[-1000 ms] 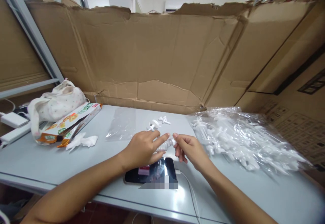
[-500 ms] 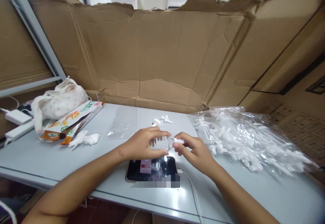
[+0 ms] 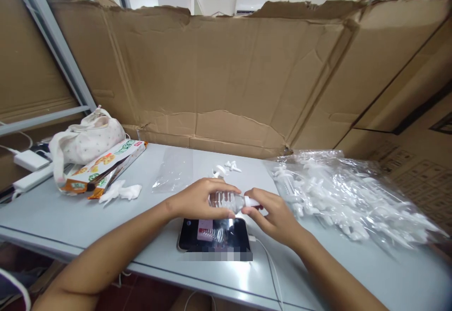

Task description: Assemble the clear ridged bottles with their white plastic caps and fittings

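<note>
Between both hands (image 3: 233,205): clear syringe (image 3: 226,200)

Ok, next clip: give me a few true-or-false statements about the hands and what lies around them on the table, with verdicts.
1. Both hands hold one small clear ribbed plastic part between them. True: the left hand grips its body, the right hand its white end.
2. The phone lies at the far edge of the table, by the cardboard. False: it lies just under the hands, near the front edge.
3. A clear bag of white plastic parts lies to the right of the hands. True.
4. The snack box stands upright in front of the right hand. False: it lies flat at the left, beside a cloth pouch.
</note>
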